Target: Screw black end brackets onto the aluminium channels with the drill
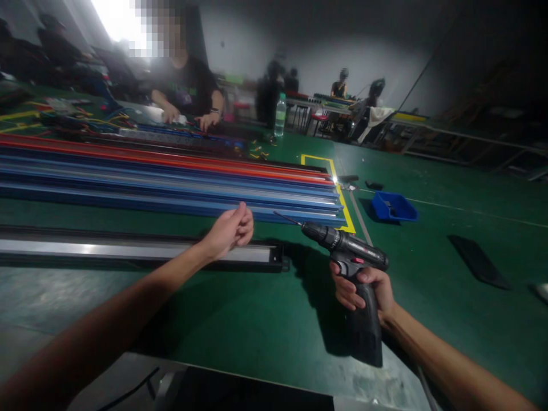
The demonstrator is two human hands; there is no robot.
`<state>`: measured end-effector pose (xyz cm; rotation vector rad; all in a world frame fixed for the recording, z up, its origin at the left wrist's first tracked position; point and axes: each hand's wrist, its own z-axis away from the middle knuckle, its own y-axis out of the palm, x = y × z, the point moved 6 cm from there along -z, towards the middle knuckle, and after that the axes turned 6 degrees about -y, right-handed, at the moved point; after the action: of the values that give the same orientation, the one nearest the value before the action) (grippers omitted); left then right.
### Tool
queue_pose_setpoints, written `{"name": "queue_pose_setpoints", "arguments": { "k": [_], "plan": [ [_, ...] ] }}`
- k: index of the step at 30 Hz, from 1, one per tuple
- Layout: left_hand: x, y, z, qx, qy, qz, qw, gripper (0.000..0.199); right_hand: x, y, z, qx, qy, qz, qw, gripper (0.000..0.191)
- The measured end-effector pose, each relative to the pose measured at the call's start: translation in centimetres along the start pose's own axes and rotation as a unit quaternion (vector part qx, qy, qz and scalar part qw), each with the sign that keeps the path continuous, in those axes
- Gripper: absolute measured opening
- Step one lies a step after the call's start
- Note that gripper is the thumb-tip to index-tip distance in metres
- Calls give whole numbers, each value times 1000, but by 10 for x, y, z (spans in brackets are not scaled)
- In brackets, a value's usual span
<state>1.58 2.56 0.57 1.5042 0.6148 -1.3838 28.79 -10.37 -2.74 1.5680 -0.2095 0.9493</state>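
My right hand [363,288] is wrapped round the grip of a black cordless drill [357,251], whose long thin bit points left toward my other hand. Fingers curled and thumb pressed on them, my left hand [231,231] is held above a long black channel with a silvery strip inside [162,250]. Whatever it may hold is hidden by the fingers. The channel lies along the near side of the green table, its capped right end between my two hands. Just beyond it are several long blue rails [180,191] and red-orange rails [192,162], side by side.
A blue bin [394,206] with small parts stands to the right, near a flat black piece [477,261]. Yellow tape [349,214] marks the rails' right end. Across the table sit a co-worker [188,85], a plastic bottle [279,116] and loose wires [115,114].
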Motion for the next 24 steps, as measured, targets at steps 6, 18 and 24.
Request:
{"name": "queue_pose_setpoints", "arguments": {
  "k": [6, 18, 24],
  "plan": [
    [13, 3, 8, 77, -11, -55, 995, 60, -5, -18, 13, 11, 19, -32, 999, 36],
    [11, -3, 7, 22, -12, -157, 987, 48, -18, -21, 22, 13, 82, -3, 997, 47],
    [12, -5, 8, 24, -7, -177, 984, 44, -19, -22, 24, 18, 82, -1, 996, 50]
  ]
}}
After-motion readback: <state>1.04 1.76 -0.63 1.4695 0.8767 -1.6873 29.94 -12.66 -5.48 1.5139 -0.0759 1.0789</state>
